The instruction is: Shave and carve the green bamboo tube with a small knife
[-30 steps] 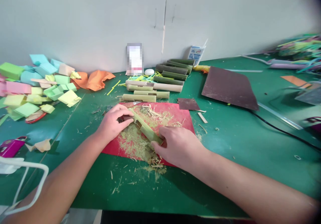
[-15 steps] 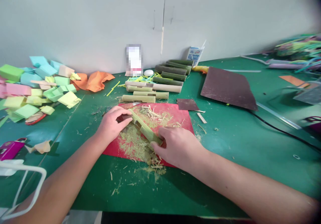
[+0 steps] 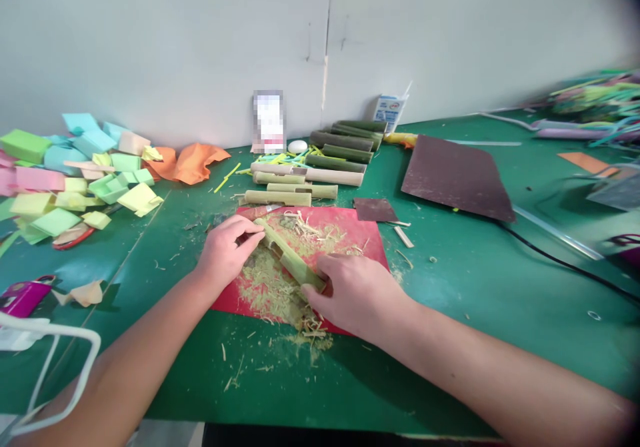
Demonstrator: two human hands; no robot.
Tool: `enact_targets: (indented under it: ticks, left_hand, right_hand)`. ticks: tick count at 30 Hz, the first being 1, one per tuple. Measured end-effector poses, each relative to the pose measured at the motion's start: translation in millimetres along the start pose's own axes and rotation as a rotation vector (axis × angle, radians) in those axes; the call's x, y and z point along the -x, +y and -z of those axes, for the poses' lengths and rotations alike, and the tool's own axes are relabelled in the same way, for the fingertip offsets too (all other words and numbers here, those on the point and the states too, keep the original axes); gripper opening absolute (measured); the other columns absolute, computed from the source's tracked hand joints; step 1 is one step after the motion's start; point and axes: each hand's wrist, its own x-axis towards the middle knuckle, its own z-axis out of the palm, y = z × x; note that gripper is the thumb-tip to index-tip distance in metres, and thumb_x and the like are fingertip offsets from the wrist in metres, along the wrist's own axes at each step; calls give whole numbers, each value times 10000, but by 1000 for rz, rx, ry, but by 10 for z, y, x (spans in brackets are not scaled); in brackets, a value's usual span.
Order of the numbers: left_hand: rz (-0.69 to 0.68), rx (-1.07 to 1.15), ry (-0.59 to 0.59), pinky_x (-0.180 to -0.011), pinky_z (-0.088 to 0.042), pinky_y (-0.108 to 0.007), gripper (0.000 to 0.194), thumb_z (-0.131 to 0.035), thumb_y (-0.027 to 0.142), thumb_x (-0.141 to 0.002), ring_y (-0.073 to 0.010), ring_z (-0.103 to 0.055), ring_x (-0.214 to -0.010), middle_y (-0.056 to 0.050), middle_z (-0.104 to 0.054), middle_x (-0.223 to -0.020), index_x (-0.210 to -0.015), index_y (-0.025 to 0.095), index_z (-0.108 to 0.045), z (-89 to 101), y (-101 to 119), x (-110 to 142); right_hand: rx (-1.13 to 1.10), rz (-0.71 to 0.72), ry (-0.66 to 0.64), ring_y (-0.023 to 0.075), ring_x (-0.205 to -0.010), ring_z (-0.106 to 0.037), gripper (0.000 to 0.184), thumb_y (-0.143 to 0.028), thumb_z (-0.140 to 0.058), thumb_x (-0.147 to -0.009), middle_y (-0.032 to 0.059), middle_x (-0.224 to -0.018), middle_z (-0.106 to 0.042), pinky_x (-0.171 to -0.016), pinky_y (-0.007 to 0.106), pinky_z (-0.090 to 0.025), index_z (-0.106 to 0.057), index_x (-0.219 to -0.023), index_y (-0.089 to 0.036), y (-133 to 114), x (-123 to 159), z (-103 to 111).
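Observation:
A pale green bamboo stick lies slantwise over a red mat covered in shavings. My left hand is closed on the stick's far end, with a small dark tool I cannot make out under the fingers. My right hand is closed on the stick's near end, pressing it to the mat.
Peeled and dark green bamboo pieces lie in rows behind the mat. Brown sandpaper sheets lie to the right, and a black cable runs there. Coloured paper scraps are heaped at the left. A wall stands behind the green table.
My left hand has slid slightly toward me and right along the stick. The right hand and the stick stay almost still.

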Motion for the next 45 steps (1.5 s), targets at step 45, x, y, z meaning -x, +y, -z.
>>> enact_targets:
  ticks: [45]
  left_hand:
    - [-117, -30, -117, -683, -428, -262, 175, -511, 193, -878, -131, -534, -715, -22, -561, -744, -715, 161, -566, -53, 120, 37]
  right_hand:
    - [28, 2, 54, 126, -530, -478, 215, -419, -547, -715, -9, -587, -557, -466, 252, -211, -521, -658, -213, -34, 30, -26]
